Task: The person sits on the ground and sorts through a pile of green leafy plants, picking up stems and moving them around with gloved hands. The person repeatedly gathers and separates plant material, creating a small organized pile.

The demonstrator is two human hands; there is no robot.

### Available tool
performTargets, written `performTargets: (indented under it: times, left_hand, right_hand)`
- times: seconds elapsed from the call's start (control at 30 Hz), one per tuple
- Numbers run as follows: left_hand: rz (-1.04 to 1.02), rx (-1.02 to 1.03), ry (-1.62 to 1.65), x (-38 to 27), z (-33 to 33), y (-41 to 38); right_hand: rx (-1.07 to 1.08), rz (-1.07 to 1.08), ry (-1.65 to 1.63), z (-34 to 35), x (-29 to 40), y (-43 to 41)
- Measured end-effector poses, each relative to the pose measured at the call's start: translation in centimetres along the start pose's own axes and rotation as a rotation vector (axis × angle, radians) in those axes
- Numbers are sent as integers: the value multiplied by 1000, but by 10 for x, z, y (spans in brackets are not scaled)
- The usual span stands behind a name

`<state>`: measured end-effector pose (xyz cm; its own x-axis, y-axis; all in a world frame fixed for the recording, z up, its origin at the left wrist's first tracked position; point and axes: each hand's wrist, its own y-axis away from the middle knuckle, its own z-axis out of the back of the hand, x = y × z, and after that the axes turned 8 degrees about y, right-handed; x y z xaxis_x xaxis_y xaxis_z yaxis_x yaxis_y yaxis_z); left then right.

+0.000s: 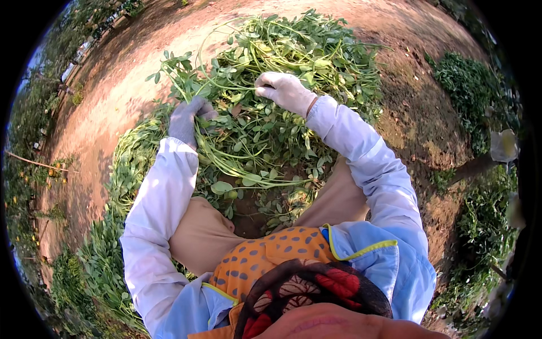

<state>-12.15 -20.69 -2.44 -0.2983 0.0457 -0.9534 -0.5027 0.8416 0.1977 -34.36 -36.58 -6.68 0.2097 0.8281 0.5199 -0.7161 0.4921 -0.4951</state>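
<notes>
My left hand [188,118], in a grey glove, is closed around a bunch of long green leafy stems [226,167]. Their leafy tops [175,70] stick out above the fist, and the stalks trail below it toward the right. In a pale glove, my right hand [286,91] pinches one thin stem [228,87] between thumb and fingertips. That stem arcs leftward over the pile toward the left hand. Beneath and beyond both hands spreads a large heap of cut leafy plants [313,55], which look like peanut or a similar legume.
Bare reddish-brown soil [106,97] surrounds the heap. More cut greenery [103,262] lies at lower left, with another green pile [463,84] at right. Fruit [53,173] hangs low at far left. A slim trunk [474,167] stands at right beside a translucent plastic bag [504,145].
</notes>
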Motion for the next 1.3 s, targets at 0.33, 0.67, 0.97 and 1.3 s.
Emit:
performTargets:
  times: [0.33,0.67,0.97,1.3]
  left_hand:
    - [-35,89,180,2,-2,-4]
    - [12,223,200,-7,3,1]
    - [-45,48,21,-32,9,0]
    - [-376,-126,216,-34,56,-2]
  right_hand:
    - [152,151,1,-31,33,24]
    - [260,250,326,-18,15,10]
    - [342,-276,607,23,-82,15]
    - [-257,-382,634,15,-86,3]
